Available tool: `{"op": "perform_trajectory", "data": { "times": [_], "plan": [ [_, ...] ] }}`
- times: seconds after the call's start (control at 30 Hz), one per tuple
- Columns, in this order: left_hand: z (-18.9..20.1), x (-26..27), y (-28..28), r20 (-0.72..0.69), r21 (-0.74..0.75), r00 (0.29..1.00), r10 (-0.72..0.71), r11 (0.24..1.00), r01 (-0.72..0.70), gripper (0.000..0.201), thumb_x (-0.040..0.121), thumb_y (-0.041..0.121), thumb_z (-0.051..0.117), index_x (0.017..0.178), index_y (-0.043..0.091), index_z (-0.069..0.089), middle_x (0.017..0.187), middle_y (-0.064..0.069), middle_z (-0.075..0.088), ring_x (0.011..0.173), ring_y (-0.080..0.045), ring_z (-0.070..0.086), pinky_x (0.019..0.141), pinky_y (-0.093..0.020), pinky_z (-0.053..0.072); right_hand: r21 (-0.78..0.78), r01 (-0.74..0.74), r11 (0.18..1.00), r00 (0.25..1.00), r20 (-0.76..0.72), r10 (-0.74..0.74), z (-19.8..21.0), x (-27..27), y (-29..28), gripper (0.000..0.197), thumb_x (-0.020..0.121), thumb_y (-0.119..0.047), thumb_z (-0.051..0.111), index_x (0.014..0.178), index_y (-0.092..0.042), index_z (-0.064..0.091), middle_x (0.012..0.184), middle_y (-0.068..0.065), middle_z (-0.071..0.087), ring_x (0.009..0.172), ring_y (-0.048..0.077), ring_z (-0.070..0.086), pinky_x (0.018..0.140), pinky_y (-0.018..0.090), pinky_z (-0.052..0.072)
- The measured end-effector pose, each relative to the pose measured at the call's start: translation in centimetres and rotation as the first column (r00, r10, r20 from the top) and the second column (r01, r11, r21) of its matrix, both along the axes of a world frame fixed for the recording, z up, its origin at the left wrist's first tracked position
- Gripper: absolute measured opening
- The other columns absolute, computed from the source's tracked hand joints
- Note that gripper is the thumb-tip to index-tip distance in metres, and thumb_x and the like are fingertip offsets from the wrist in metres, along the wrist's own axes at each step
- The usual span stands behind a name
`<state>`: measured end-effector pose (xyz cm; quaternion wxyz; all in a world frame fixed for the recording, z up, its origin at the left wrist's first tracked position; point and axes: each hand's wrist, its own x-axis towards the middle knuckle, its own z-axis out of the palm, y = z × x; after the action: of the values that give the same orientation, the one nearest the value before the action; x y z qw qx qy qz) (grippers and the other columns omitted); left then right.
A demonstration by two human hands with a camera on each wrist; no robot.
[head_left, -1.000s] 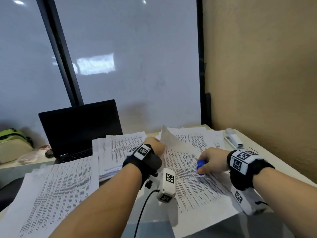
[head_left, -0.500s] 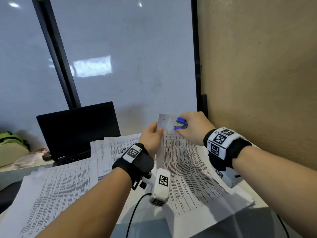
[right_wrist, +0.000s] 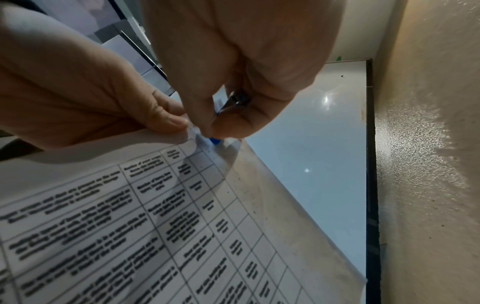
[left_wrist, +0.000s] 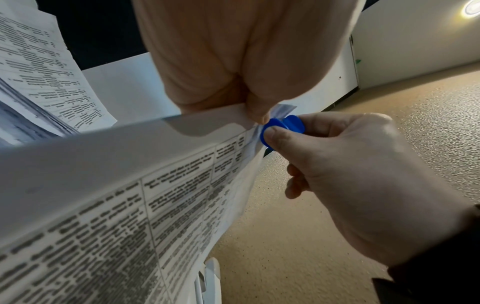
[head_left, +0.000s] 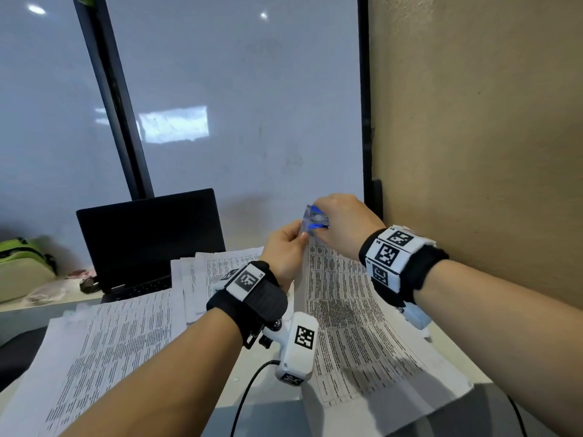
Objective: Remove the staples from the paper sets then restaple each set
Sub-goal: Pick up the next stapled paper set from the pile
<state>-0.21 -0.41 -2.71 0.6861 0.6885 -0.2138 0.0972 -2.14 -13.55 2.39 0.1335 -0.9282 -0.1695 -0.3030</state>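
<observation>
A stapled paper set (head_left: 340, 304) printed with tables is lifted by its top corner above the desk; it also fills the left wrist view (left_wrist: 124, 195) and the right wrist view (right_wrist: 145, 226). My left hand (head_left: 288, 244) pinches that corner between thumb and fingers (left_wrist: 255, 112). My right hand (head_left: 342, 225) grips a blue staple remover (head_left: 317, 219) and squeezes it onto the corner right beside the left fingertips (left_wrist: 281, 130). The staple itself is hidden under the tool. A white stapler (left_wrist: 209, 283) lies on the desk below the sheets.
An open black laptop (head_left: 151, 238) stands at the back left. More printed paper stacks (head_left: 104, 351) cover the left of the desk (head_left: 268, 402). A tan wall (head_left: 473, 137) runs close along the right. A green bag (head_left: 22, 263) sits at far left.
Both hands have raised the paper's corner off the desk. The right hand carried the blue remover up from the page to that corner and now clamps it there.
</observation>
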Motion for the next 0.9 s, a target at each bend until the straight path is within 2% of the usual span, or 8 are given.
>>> {"op": "perform_trajectory", "data": {
  "times": [0.23,0.37,0.43,0.6,0.73,0.8,0.83,0.9],
  "plan": [
    [0.5,-0.9,-0.1,0.027,0.037,0.999,0.044,0.998,-0.045,0.033,0.097,-0.010,0.037,0.108,0.002,0.066,0.104,-0.015,0.067,0.104,-0.029,0.061,0.104,-0.047,0.044,-0.125,0.045,0.991,0.999,0.018,-0.043,0.3,-0.8,0.7,0.019,0.093,-0.024,0.054,0.107,-0.012,0.058,0.109,0.010,0.060,0.099,0.030,0.058,0.073,0.031,0.037],
    [0.5,-0.5,-0.2,0.033,0.012,0.992,0.120,0.993,-0.121,0.026,0.096,0.017,0.050,0.082,0.009,0.070,0.082,-0.012,0.061,0.079,-0.022,0.052,0.077,-0.038,0.045,-0.086,0.053,0.995,0.998,0.039,-0.050,0.0,-1.0,0.9,0.021,0.094,-0.024,0.054,0.111,-0.012,0.055,0.113,0.009,0.060,0.102,0.030,0.057,0.075,0.033,0.040],
    [0.7,-0.1,-0.6,0.018,-0.011,0.982,0.186,0.983,-0.186,0.030,0.089,0.026,0.052,0.075,0.003,0.065,0.076,-0.012,0.055,0.074,-0.021,0.046,0.073,-0.036,0.039,-0.033,0.061,0.998,0.997,0.040,-0.059,-0.4,-0.9,1.1,0.026,0.093,-0.023,0.055,0.115,-0.010,0.051,0.117,0.009,0.056,0.105,0.029,0.055,0.078,0.034,0.040],
    [1.1,0.0,-1.4,-0.031,-0.087,0.976,0.217,0.972,-0.219,0.027,0.093,0.004,0.050,0.067,0.003,0.056,0.074,-0.012,0.044,0.071,-0.024,0.035,0.066,-0.035,0.029,0.283,0.036,0.959,0.999,-0.004,-0.036,-1.3,-0.5,0.9,0.027,0.089,-0.014,0.061,0.113,-0.008,0.051,0.113,0.008,0.052,0.101,0.025,0.052,0.079,0.030,0.039],
    [1.0,-0.1,-1.6,-0.084,-0.132,0.978,0.192,0.970,-0.202,0.013,0.094,-0.002,0.047,0.083,0.001,0.054,0.076,-0.010,0.035,0.067,-0.024,0.026,0.058,-0.031,0.022,0.658,0.042,0.752,0.978,-0.180,0.103,-1.8,0.7,0.3,0.012,0.095,-0.014,0.052,0.106,-0.012,0.056,0.095,0.007,0.055,0.084,0.025,0.056,0.080,0.038,0.051],
    [0.8,-0.2,-1.8,-0.088,-0.123,0.980,0.177,0.975,-0.187,0.012,0.095,0.001,0.047,0.087,0.002,0.056,0.076,-0.010,0.038,0.066,-0.023,0.029,0.060,-0.032,0.025,0.776,0.060,0.628,0.951,-0.236,0.201,-2.2,0.8,0.2,0.010,0.097,-0.014,0.049,0.101,-0.010,0.058,0.083,0.009,0.056,0.065,0.023,0.057,0.070,0.041,0.057],
    [0.7,-0.4,-1.9,-0.085,-0.112,0.980,0.180,0.976,-0.189,0.013,0.096,0.002,0.047,0.087,0.003,0.056,0.075,-0.010,0.038,0.064,-0.021,0.030,0.059,-0.031,0.026,0.847,0.067,0.527,0.934,-0.240,0.266,-2.4,0.9,0.0,0.011,0.099,-0.012,0.047,0.097,-0.008,0.057,0.079,0.010,0.054,0.056,0.020,0.052,0.060,0.036,0.055],
    [0.5,-0.6,-1.9,-0.109,-0.082,0.973,0.204,0.974,-0.213,0.016,0.097,0.002,0.046,0.083,0.004,0.053,0.066,-0.009,0.031,0.057,-0.015,0.029,0.051,-0.026,0.024,0.977,0.112,0.181,0.896,-0.178,0.408,-2.2,0.3,-0.4,0.019,0.102,-0.010,0.040,0.088,-0.006,0.052,0.074,0.009,0.048,0.051,0.015,0.039,0.045,0.025,0.045]
  ]
}}
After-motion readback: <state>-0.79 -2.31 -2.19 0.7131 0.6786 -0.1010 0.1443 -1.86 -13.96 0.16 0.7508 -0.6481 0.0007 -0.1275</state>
